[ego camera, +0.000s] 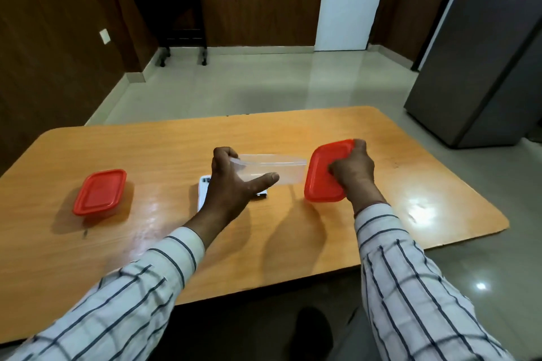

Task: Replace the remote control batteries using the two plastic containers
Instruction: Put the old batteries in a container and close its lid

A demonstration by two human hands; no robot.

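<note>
My left hand [231, 184] grips the left end of a clear plastic container [278, 168], lidless, at the middle of the table. My right hand [353, 168] holds its red lid [322, 175], tilted up on edge just right of the container. A white remote control [204, 189] lies flat under my left hand, mostly hidden by it. A second container with a red lid [99, 192] on it stands closed at the left of the table. I cannot see what is inside either container.
The orange wooden table [146, 243] has rounded corners; its near edge runs below my forearms. A grey refrigerator [481, 52] stands at the right. A small dark side table [176, 20] stands by the far wall.
</note>
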